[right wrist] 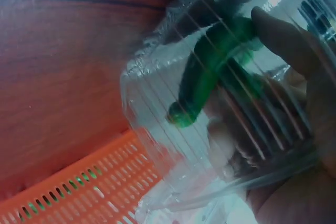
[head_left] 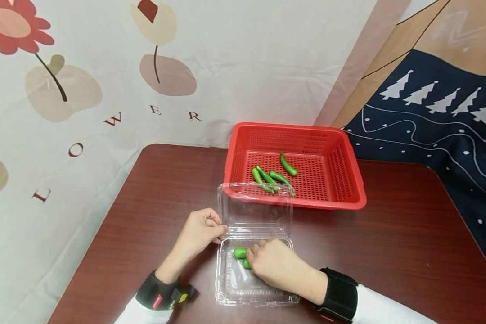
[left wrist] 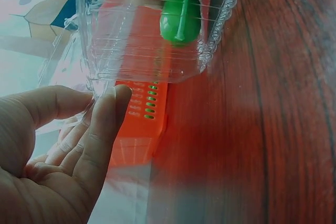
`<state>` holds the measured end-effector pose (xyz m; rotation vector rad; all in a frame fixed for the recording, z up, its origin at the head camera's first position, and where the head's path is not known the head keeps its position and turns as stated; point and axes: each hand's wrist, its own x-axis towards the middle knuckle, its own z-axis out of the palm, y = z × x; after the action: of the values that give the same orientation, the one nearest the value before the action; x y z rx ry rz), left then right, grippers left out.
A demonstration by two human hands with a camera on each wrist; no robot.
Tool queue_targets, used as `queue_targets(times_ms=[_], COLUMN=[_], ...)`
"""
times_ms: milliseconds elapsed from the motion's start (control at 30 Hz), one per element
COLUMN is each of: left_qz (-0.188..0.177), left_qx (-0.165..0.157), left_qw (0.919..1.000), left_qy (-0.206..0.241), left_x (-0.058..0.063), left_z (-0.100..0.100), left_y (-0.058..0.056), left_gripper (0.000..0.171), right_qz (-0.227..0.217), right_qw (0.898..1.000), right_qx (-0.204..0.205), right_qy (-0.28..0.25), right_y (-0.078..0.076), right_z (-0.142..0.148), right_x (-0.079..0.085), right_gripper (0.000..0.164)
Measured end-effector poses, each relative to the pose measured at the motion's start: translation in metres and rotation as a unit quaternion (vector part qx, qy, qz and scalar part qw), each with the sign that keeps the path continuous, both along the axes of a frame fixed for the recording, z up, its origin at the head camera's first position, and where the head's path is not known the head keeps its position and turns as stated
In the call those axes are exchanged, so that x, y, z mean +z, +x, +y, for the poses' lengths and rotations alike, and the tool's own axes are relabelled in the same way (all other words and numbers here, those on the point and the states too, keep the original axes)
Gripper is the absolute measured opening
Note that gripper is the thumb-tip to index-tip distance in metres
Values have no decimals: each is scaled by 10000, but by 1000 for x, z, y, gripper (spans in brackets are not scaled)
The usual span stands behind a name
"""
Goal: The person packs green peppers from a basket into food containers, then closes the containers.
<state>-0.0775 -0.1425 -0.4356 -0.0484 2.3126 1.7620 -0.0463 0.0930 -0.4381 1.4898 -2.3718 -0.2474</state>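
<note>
Centrally, left hand (head_left: 202, 230) pinches hinge corner of clear box (head_left: 251, 301); right hand (head_left: 278, 264), fingers curled, grasps green pepper (head_left: 240, 253) inside; behind, red basket (head_left: 337, 162) holds four peppers (head_left: 289, 165).

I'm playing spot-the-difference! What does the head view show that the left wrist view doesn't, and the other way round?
Only the head view shows the red flower on the wall cloth, the black wristbands, and the floor of the red basket with long peppers lying on it.

Only the left wrist view shows the palm side of the left hand and the basket's slotted outside, with green peeking through.

Both show the left hand pinching the clear box near its hinge, green peppers inside the box, the basket and the brown table.
</note>
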Motion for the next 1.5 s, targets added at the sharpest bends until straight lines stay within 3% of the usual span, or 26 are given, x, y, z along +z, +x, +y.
queue_targets(times_ms=[267, 633, 900, 1033, 1233, 1500], left_qz=[26, -12, -10, -17, -4, -2], left_qx=[-7, -118, -106, -119, -107, -60], left_qw=[10000, 9999, 9999, 9999, 9999, 10000], left_qy=[25, 23, -8, -1, 53, 34], left_x=[0, 0, -1, -2, -2, -2], left_z=[0, -2, -1, -2, -2, -3], left_y=[0, -1, 0, 1, 1, 0], left_gripper=[16, 19, 19, 18, 16, 17], right_qz=[39, -439, -791, -957, -1096, -1102], right_qw=[10000, 9989, 9932, 9872, 9716, 9425], right_qx=[31, 119, 377, 543, 795, 251], right_qy=[-71, -110, -768, -1158, -1940, -3146], right_y=[0, -4, -10, -17, -35, -71], right_z=[2, 3, 8, 15, 30, 58], right_x=[4, 3, 11, 29, 73, 136], right_gripper=[16, 17, 21, 19, 6, 13])
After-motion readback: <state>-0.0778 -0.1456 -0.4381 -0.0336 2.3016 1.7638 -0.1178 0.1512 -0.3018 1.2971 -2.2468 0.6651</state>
